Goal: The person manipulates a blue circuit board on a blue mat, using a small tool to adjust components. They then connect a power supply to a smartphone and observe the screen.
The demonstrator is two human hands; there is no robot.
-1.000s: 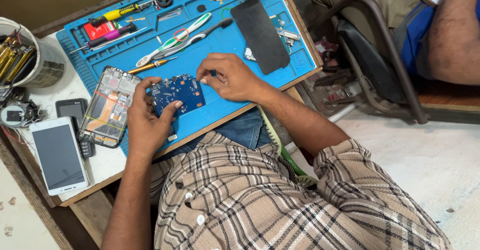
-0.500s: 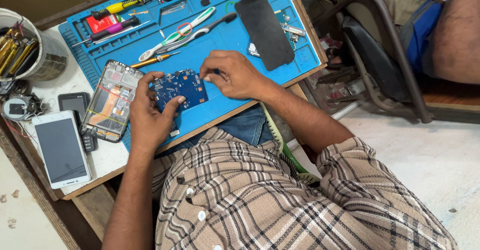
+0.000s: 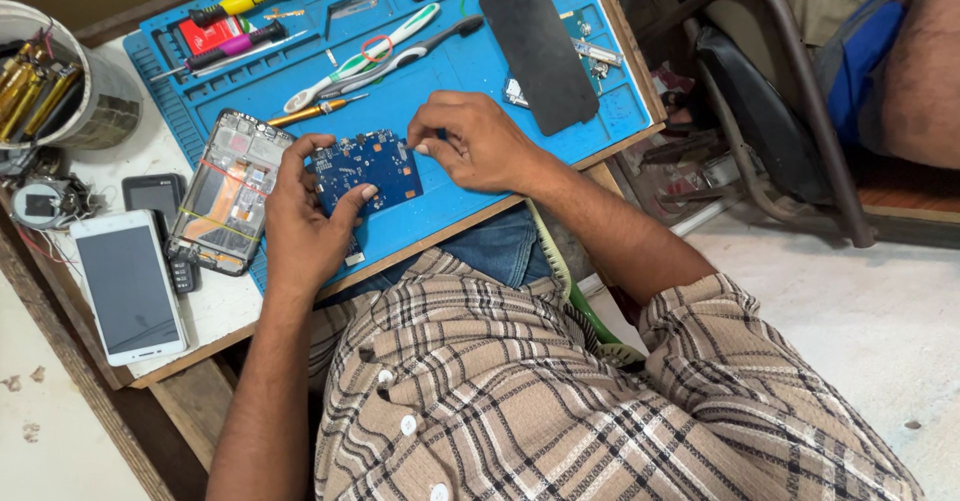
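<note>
**Board pinned between two hands at the mat's near edge**

Risk first, as a judgement. Could slip or flex: a thin blue board (image 3: pixel 365 171) gripped only at its edges, lying close to the near rim of the blue mat (image 3: pixel 470 71), just short of the lap below. Too hard a pinch at the far right corner might bend it or stress the small parts there. Bare fingertips on the populated face might leave grease or pass a static charge. A sideways jerk to the left could knock the open phone frame (image 3: pixel 222 193) just beside it, with its exposed ribbon and tape. Loose screws and small bits further off on the mat, easily swept away by a sleeve or wrist.

Pose next. Left hand (image 3: pixel 300 231) coming in from the near left, forearm running up from the bottom edge, wrist bent slightly inward. Fingers closed around the board's left edge, thumb laid flat across its near face, the rest curled round the edge. Right hand (image 3: pixel 480 146) reaching in from the right, forearm slanting down towards the checked shirt, palm down and knuckles up. Fingers drawn together in a tight pinch at the board's far right corner; impossible to tell whether anything small sits between the tips.

Around it: a black panel (image 3: pixel 540 51) far right on the mat, screwdrivers (image 3: pixel 245 3) along the far edge, a white phone (image 3: pixel 128 286) on the tabletop (image 3: pixel 215 306) to the left.
</note>
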